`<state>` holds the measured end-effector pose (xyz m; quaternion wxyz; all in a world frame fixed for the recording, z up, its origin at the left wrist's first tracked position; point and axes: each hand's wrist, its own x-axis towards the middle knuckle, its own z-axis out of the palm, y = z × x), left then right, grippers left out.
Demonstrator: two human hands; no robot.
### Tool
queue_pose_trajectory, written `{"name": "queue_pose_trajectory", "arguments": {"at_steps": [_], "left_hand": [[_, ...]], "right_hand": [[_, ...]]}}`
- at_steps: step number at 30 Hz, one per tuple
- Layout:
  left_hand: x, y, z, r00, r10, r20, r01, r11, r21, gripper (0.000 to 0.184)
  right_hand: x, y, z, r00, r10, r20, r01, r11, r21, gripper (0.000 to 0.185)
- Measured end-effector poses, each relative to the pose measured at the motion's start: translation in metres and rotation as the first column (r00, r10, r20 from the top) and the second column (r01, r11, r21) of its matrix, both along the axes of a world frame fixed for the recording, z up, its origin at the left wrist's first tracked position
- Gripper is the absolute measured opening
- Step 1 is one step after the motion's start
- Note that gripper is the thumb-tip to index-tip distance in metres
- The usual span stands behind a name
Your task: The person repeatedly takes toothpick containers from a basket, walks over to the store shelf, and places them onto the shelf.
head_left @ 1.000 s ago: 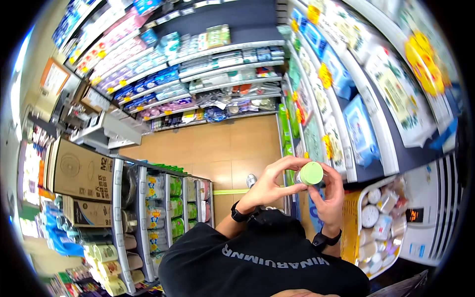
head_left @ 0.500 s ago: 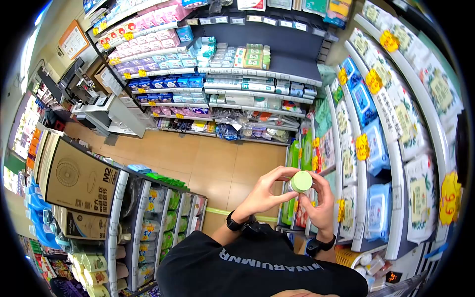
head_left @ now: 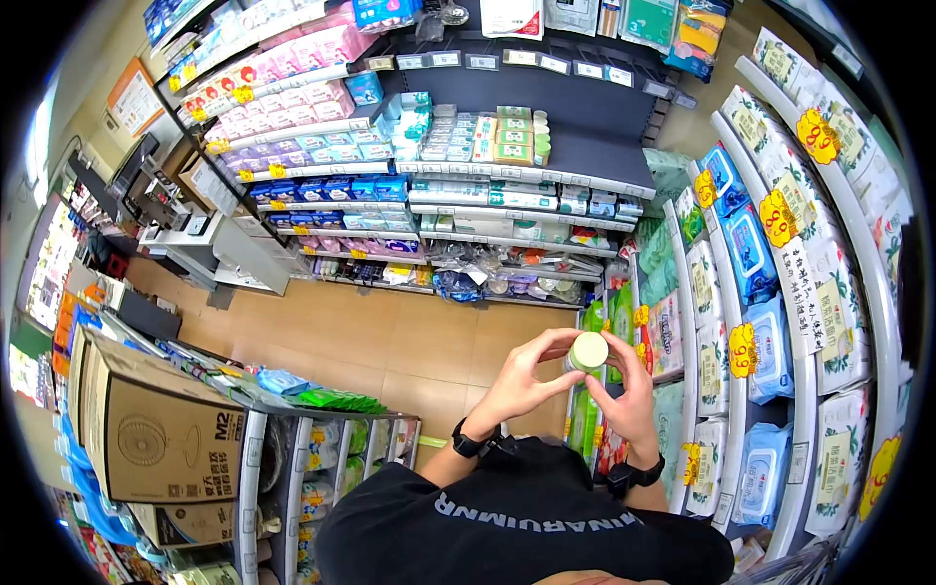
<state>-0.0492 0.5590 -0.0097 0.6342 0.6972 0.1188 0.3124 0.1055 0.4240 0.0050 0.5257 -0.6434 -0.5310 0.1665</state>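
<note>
A shop aisle with a tan tiled floor [head_left: 419, 331], seen from above through a round wide-angle lens. Tall shelving [head_left: 595, 180] spans the back, stacked with boxes and packets. More shelving [head_left: 804, 439] runs down the right side, holding white and blue packs with yellow price tags; it is the nearest bulky thing beside the right hand. At lower left, a cardboard carton [head_left: 161, 439] printed with a fan tops a shorter rack. The wearer's black shirt [head_left: 439, 536] fills the bottom centre. In front of the chest, the left hand [head_left: 531, 375] and right hand [head_left: 629, 395] come together, thumbs and fingers curled around a small container [head_left: 589, 351]. It sits between them, neither hand nearer, its pale green round lid facing the camera, its long axis seen nearly end-on.
</note>
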Motion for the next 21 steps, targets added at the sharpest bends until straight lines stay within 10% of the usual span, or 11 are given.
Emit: {"name": "queue_pose_trajectory", "arguments": {"at_steps": [21], "left_hand": [[0.108,0.144,-0.011,0.976,0.172,-0.131,-0.127,0.946,0.298,0.057]], "right_hand": [[0.108,0.155,-0.031,0.999,-0.035,-0.014,0.036,0.997,0.072,0.061]]}}
